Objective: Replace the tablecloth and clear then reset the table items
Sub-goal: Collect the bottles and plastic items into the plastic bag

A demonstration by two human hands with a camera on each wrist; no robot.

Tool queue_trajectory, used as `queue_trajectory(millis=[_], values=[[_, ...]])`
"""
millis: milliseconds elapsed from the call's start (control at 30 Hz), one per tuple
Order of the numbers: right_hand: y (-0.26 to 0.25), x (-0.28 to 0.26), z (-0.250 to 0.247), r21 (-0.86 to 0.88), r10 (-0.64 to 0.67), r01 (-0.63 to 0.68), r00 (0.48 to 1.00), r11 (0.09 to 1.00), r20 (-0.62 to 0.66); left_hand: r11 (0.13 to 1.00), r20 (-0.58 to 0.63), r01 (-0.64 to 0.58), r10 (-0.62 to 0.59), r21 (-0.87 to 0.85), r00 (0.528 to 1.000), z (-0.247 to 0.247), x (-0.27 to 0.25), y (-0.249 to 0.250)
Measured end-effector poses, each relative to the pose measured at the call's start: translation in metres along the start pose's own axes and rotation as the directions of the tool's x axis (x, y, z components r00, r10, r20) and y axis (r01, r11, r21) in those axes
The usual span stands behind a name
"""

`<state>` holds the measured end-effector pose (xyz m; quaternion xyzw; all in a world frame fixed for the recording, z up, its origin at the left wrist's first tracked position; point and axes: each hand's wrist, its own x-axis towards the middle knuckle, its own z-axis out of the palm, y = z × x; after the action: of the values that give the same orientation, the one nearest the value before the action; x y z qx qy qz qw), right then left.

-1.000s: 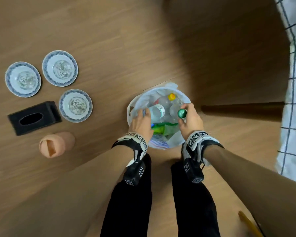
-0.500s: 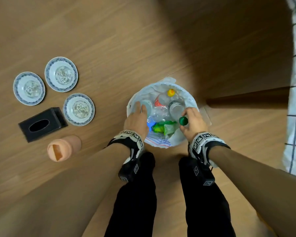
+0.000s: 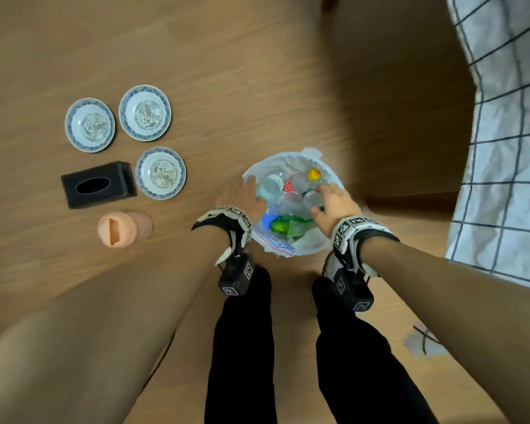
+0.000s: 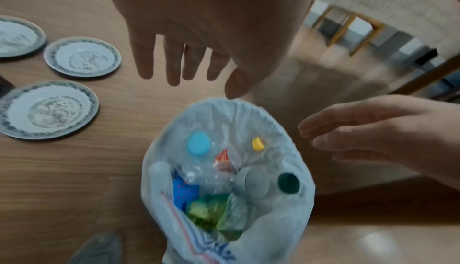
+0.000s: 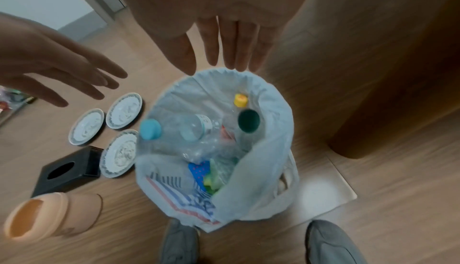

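The wooden floor [image 3: 257, 71] filled most of the head view, with a white checked tablecloth [image 3: 508, 133] hanging down at the right edge. At the person's feet stood a bin lined with a white plastic bag [image 3: 306, 249], holding crushed clear bottles [image 5: 194, 128] with blue, yellow and dark green caps, plus green and blue wrappers. To its left on the floor lay a black tissue box [image 3: 98, 185], a peach cylindrical container [image 3: 124, 229] on its side, and three blue-rimmed plates [image 3: 160, 172] set close together, none touching the bin. The left hand [image 3: 242, 197] hovered over the bin's left rim, its grip slack, fingers straight and spread, holding nothing. The right hand [image 3: 337, 206] hung over the right rim, fingers extended and loosely together, likewise empty.
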<state>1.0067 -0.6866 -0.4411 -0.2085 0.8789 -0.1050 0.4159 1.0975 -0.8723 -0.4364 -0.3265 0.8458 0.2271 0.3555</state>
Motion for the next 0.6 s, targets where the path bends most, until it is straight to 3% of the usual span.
queue_trajectory(millis=[200,433,600], values=[[-0.062,-0.051,-0.086,0.042,-0.092,0.095,0.993,0.995,-0.069,0.996,-0.135,0.084,-0.088,-0.035,0.987,-0.093,-0.091,0.011],[-0.112,-0.125,-0.231,-0.004,-0.193,0.197,0.956,0.98,-0.221,0.998,-0.238,0.024,-0.036,-0.056,0.971,-0.206,-0.189,0.05],[-0.106,-0.179,-0.339,0.11,-0.106,0.166,0.903,0.98,-0.415,0.997,-0.277,-0.071,0.07,0.006,0.958,-0.29,-0.234,0.115]])
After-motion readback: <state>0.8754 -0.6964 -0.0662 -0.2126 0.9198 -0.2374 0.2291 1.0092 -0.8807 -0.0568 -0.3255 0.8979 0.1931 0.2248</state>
